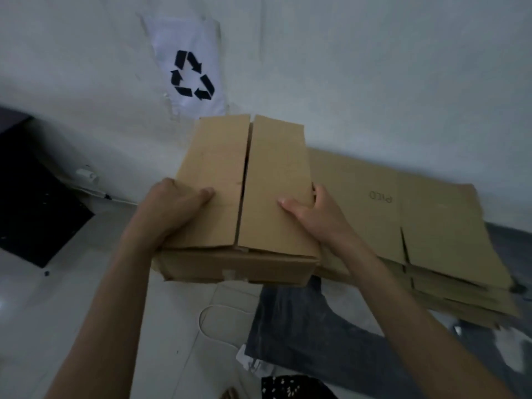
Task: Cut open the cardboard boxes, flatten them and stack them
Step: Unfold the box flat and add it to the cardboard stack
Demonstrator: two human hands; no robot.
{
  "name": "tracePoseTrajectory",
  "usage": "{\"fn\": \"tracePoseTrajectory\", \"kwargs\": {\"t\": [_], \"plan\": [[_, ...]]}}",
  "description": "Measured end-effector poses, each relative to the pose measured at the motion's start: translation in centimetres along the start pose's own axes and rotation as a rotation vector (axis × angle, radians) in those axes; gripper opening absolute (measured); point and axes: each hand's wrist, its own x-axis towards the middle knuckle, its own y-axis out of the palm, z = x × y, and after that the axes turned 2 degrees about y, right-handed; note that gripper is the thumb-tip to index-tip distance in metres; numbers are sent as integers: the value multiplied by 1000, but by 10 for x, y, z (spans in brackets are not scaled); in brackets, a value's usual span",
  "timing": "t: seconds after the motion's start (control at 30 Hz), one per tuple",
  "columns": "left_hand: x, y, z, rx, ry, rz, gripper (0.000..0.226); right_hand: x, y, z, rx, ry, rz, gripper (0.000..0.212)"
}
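— Holding anything?
— Left hand point(175, 205) and right hand point(313, 217) are gripping the cardboard box point(259, 180) by its sides, thumbs on top; it is hanging beside the flattened stack point(417, 220).

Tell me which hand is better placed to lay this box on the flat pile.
Right, probably. The right hand grips the box on the side next to the flat pile; the left hand holds the far side.

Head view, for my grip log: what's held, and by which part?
The cardboard box: left hand grips its left edge, right hand its right edge.
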Motion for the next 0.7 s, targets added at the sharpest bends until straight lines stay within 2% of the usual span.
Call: {"fn": "tracePoseTrajectory", "kwargs": {"t": [0.1, 0.23, 0.5, 0.7], "plan": [[-33, 37, -42, 28, 82, 40, 74, -21, -61, -29, 26, 13, -47, 68], [-78, 105, -97, 45, 163, 91, 78, -44, -149, -82, 95, 15, -113, 53], [-170, 263, -202, -1, 239, 213, 79, -94, -315, -204, 224, 141, -238, 71], [-198, 367, -267, -64, 299, 357, 81, -109, -409, -276, 279, 196, -353, 58]]}}
